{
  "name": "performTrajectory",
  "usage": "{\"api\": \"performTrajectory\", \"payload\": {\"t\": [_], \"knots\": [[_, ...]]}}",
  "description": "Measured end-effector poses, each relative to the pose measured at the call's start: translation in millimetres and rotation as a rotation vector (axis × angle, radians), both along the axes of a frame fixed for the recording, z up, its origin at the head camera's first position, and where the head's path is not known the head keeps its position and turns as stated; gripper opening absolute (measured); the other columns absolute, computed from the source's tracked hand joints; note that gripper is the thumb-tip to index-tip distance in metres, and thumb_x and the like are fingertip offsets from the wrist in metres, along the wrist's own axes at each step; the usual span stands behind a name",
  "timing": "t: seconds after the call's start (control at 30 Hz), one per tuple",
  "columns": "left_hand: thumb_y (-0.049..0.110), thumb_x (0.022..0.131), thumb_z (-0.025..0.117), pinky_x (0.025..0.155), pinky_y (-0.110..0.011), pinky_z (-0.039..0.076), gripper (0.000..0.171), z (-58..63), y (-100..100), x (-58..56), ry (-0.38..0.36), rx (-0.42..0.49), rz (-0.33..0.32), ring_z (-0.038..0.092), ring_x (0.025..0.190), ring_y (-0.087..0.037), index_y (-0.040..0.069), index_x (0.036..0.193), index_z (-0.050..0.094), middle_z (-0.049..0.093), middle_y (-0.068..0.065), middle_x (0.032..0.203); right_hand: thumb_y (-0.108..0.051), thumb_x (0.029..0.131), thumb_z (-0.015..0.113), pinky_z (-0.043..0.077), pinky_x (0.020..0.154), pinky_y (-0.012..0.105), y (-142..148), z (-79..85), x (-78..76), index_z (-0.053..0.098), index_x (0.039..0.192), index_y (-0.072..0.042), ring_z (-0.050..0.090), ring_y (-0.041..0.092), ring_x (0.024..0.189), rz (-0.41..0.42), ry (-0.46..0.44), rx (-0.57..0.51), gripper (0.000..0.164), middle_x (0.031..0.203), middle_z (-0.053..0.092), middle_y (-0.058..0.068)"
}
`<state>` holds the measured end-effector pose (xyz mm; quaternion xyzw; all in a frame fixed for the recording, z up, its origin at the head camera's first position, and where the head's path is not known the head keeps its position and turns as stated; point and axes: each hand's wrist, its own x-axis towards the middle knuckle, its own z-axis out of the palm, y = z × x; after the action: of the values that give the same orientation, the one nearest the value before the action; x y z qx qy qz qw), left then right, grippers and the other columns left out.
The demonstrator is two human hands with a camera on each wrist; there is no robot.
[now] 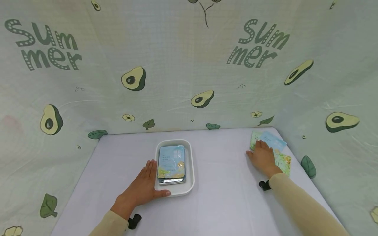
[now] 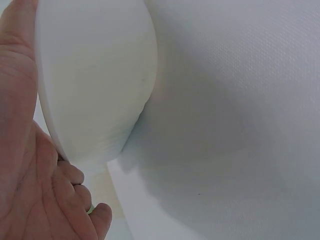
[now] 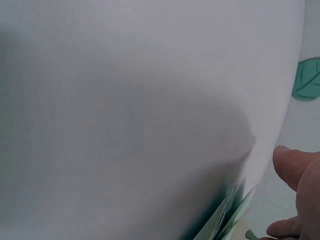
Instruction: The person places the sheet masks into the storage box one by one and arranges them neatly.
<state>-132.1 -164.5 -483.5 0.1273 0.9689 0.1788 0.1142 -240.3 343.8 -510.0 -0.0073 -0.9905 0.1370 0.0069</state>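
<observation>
A white tray stands left of the table's middle with a stack of flat blue packets in it, a silver edge showing beneath the top one. My left hand rests against its left side, fingers extended, thumb along the near rim; the left wrist view shows the tray's outer wall beside the palm. At the far right lie a blue packet, a light green packet and a green-yellow floral packet. Over these, my right hand reaches with its thumb spread, partly covering them.
A white-covered table carries everything. Behind and at both sides hangs a pale cloth printed with avocados, leaves and lettering. The loose packets lie close to the table's right edge.
</observation>
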Motion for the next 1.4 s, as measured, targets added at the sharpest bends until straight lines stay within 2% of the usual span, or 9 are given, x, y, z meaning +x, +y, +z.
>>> {"api": "performTrajectory", "payload": {"t": [0.23, 0.4, 0.53, 0.9, 1.2, 1.4], "knots": [[0.079, 0.079, 0.075, 0.13, -0.058, 0.023, 0.138, 0.2, 0, -0.1, 0.001, -0.02, -0.003, 0.008, 0.164, -0.043, -0.006, 0.166, 0.01, 0.012, -0.025, 0.175, -0.055, 0.108, 0.051, 0.008, 0.116, 0.085, 19, -2.5, -4.1, 0.013, 0.152, 0.029, 0.009, 0.068, 0.149, -0.064, -0.12, -0.009, 0.102, 0.158, 0.012, 0.052], [0.08, 0.079, 0.074, 0.13, -0.058, 0.022, 0.139, -0.7, 0, -0.4, -0.003, -0.02, -0.002, 0.007, 0.164, -0.042, -0.006, 0.167, 0.009, 0.011, -0.024, 0.175, -0.064, 0.108, 0.039, 0.002, 0.117, 0.085, 17, -4.3, -6.6, 0.012, 0.152, 0.029, 0.004, 0.068, 0.15, -0.074, -0.186, -0.038, 0.106, 0.159, 0.009, 0.052], [0.081, 0.078, 0.074, 0.13, -0.058, 0.022, 0.139, -0.7, 0, -0.6, 0.0, -0.019, 0.0, 0.007, 0.164, -0.042, -0.005, 0.167, 0.009, 0.012, -0.024, 0.175, -0.066, 0.109, 0.034, 0.001, 0.118, 0.083, 7, -7.9, -8.0, 0.015, 0.152, 0.028, 0.004, 0.067, 0.151, -0.039, -0.196, -0.056, 0.105, 0.16, 0.01, 0.05], [0.082, 0.076, 0.075, 0.13, -0.058, 0.023, 0.141, -0.9, 0, -0.2, 0.003, -0.018, 0.003, 0.009, 0.164, -0.042, -0.004, 0.167, 0.01, 0.013, -0.024, 0.176, -0.061, 0.108, 0.044, 0.008, 0.123, 0.078, -42, -21.7, 3.5, 0.028, 0.155, 0.02, 0.016, 0.06, 0.154, 0.117, -0.091, 0.005, 0.095, 0.163, 0.025, 0.042], [0.082, 0.076, 0.075, 0.13, -0.058, 0.023, 0.141, -0.7, 0, -0.3, 0.001, -0.008, 0.003, 0.008, 0.164, -0.042, -0.005, 0.167, 0.01, 0.012, -0.024, 0.175, -0.055, 0.108, 0.05, 0.02, 0.124, 0.072, -86, -20.7, 27.6, 0.035, 0.154, 0.018, 0.025, 0.056, 0.154, 0.318, -0.07, 0.002, 0.088, 0.162, 0.034, 0.038], [0.082, 0.076, 0.075, 0.13, -0.058, 0.023, 0.141, -0.5, 0, -0.3, -0.005, -0.015, 0.009, 0.007, 0.164, -0.042, -0.004, 0.167, 0.009, 0.012, -0.023, 0.176, -0.056, 0.106, 0.054, 0.023, 0.126, 0.068, -112, -17.7, 50.5, 0.037, 0.156, 0.014, 0.028, 0.051, 0.156, 0.444, -0.093, -0.004, 0.088, 0.164, 0.036, 0.033]]}}
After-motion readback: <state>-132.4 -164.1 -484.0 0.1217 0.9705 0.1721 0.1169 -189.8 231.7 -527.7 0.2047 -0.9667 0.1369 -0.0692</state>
